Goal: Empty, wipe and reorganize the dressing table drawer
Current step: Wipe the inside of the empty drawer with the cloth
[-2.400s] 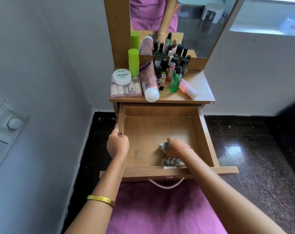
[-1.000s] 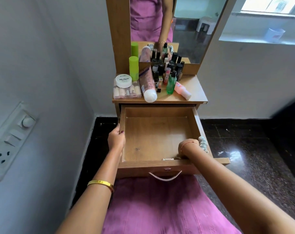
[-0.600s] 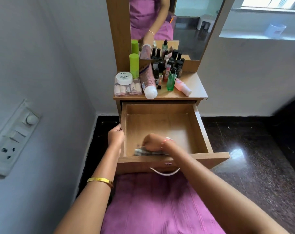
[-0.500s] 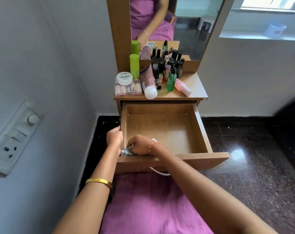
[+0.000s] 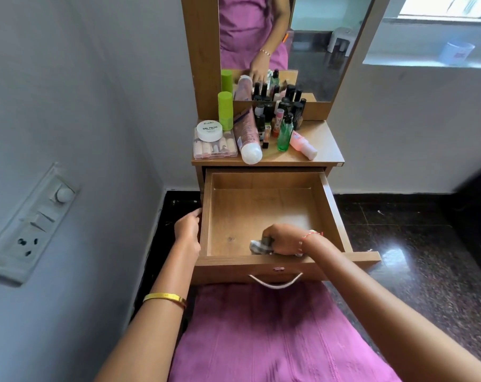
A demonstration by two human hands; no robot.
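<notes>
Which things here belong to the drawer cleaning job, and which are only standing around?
Job:
- drawer
- cloth in right hand
- left hand on the drawer's side
- cosmetics on the tabletop

Not the job:
- mirror
- switch panel
- white stool

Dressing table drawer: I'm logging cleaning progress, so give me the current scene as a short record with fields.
drawer: pulled open, nothing inside but the cloth and the hand on it
cloth: checked, bunched, at the front of the drawer floor
right hand: grip curled round the cloth
left hand: grips the drawer's left wall from outside
tabletop: holds bottles, a lying pink tube, a white nail polish jar on a clear box
stage: wiping, nothing put back
</notes>
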